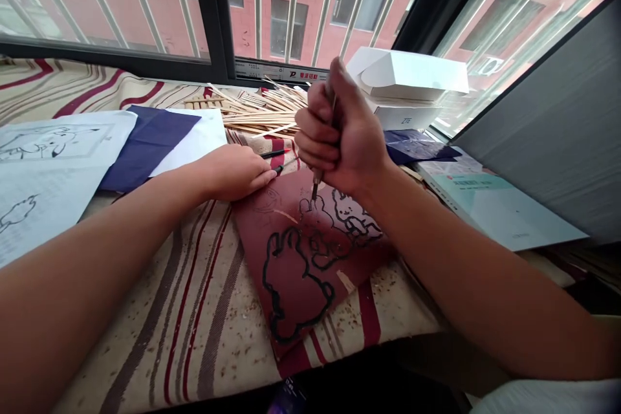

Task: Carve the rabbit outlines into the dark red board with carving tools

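Observation:
A reddish-brown board (297,278) lies tilted on a striped cloth. Thick black outlines of rabbit-like animals cover it, with fainter lines near the top. My right hand (352,132) is closed in a fist, thumb on top, round an upright carving knife (315,186). Its narrow metal tip meets the board at one of the drawn figures. At the board's upper left corner, my left hand (237,171) rests with curled fingers, holding the edge; part of its grip is hidden. Just beyond those fingers lies a black pen with a red tip (275,153).
Thin wooden sticks (264,107) lie heaped by the window. Drawing sheets (53,174) and dark blue paper (145,142) are at left. A white box (407,113) and a pale book (504,200) stand right. Crumbs dot the striped cloth (204,336) near its front edge.

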Demonstrator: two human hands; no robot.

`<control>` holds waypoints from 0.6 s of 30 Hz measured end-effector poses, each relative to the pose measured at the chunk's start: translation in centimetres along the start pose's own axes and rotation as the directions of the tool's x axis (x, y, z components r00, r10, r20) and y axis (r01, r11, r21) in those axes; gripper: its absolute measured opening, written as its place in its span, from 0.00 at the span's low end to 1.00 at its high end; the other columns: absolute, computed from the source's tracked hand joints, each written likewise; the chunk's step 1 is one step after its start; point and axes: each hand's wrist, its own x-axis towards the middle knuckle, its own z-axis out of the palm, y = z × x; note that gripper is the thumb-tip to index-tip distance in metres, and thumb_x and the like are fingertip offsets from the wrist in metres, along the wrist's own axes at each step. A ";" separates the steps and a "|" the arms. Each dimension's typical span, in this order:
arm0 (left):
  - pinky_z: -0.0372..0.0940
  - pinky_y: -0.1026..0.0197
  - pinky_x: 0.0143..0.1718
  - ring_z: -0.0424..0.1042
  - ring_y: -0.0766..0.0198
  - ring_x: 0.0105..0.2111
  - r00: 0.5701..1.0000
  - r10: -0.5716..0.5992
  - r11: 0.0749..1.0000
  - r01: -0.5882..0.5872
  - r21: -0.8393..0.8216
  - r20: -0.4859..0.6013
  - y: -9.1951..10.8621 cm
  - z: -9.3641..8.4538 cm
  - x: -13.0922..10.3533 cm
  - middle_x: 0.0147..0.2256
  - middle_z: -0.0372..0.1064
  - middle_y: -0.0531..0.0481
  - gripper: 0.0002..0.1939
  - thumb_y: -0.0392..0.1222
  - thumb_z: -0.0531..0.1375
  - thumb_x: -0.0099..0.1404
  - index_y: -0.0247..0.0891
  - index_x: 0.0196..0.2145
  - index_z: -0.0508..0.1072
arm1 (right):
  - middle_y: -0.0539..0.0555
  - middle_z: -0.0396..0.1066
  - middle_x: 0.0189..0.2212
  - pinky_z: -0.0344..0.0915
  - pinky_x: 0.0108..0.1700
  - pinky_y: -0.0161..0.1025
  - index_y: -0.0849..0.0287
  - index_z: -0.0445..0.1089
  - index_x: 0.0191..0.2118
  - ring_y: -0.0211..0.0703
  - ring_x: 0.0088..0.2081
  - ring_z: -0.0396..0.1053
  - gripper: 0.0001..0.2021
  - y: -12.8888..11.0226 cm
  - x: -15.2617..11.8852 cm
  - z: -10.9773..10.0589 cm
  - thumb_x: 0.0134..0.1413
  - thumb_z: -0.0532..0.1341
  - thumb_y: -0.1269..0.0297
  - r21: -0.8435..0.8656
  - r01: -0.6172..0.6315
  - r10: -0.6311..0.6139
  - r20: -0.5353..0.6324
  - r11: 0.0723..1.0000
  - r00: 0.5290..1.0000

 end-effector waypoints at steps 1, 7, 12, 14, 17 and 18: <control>0.63 0.53 0.39 0.76 0.52 0.35 1.000 -0.001 1.000 0.001 0.004 0.000 0.0 0.0 0.0 0.37 0.80 0.37 0.34 0.52 0.37 0.73 0.36 0.39 0.81 | 0.40 0.40 0.13 0.36 0.14 0.30 0.56 0.51 0.21 0.29 0.14 0.35 0.33 0.1 0.0 0.1 0.70 0.50 0.36 0.006 -0.036 0.036 0.016 0.999 0.999; 0.63 0.52 0.40 0.76 0.50 0.37 1.000 -0.024 1.000 0.024 0.000 0.008 0.1 0.0 -0.2 0.40 0.80 0.35 0.32 0.50 0.38 0.71 0.36 0.38 0.80 | 0.40 0.41 0.14 0.37 0.14 0.29 0.55 0.49 0.20 0.29 0.14 0.36 0.33 1.8 -0.1 1.0 0.69 0.52 0.36 -0.038 -0.121 0.118 -0.069 0.992 0.991; 0.61 0.53 0.36 0.75 0.51 0.34 0.989 -0.077 0.997 0.080 -0.019 0.123 0.1 -1.7 -1.3 0.36 0.79 0.37 0.32 0.58 0.40 0.72 0.39 0.36 0.78 | 0.40 0.39 0.14 0.35 0.14 0.30 0.56 0.50 0.20 0.29 0.14 0.34 0.32 1.5 0.1 0.1 0.70 0.50 0.37 0.001 -0.064 0.064 -0.094 0.998 0.994; 0.60 0.55 0.34 0.75 0.52 0.33 0.978 -0.100 0.993 0.109 -0.044 0.184 -0.3 -2.2 -2.4 0.37 0.80 0.38 0.31 0.62 0.42 0.72 0.40 0.38 0.77 | 0.40 0.40 0.13 0.34 0.14 0.30 0.56 0.51 0.20 0.29 0.14 0.34 0.32 1.5 0.1 -0.1 0.72 0.48 0.39 0.021 -0.095 0.096 -0.104 0.995 0.990; 0.57 0.55 0.29 0.73 0.53 0.27 0.958 -0.226 0.974 0.219 0.055 0.175 0.2 -1.8 -5.7 0.32 0.78 0.40 0.29 0.67 0.48 0.70 0.41 0.38 0.75 | 0.40 0.40 0.13 0.34 0.14 0.30 0.56 0.51 0.20 0.29 0.14 0.34 0.32 1.4 0.0 0.1 0.73 0.47 0.40 0.045 -0.118 0.123 -0.117 0.992 0.986; 0.54 0.56 0.27 0.72 0.53 0.25 0.952 -0.277 0.959 0.265 0.103 0.129 1.0 -1.3 -7.2 0.29 0.77 0.42 0.28 0.67 0.47 0.71 0.41 0.37 0.74 | 0.40 0.40 0.13 0.34 0.14 0.30 0.56 0.51 0.19 0.29 0.14 0.34 0.33 1.2 0.0 0.1 0.72 0.48 0.40 0.053 -0.111 0.117 -0.121 0.992 0.986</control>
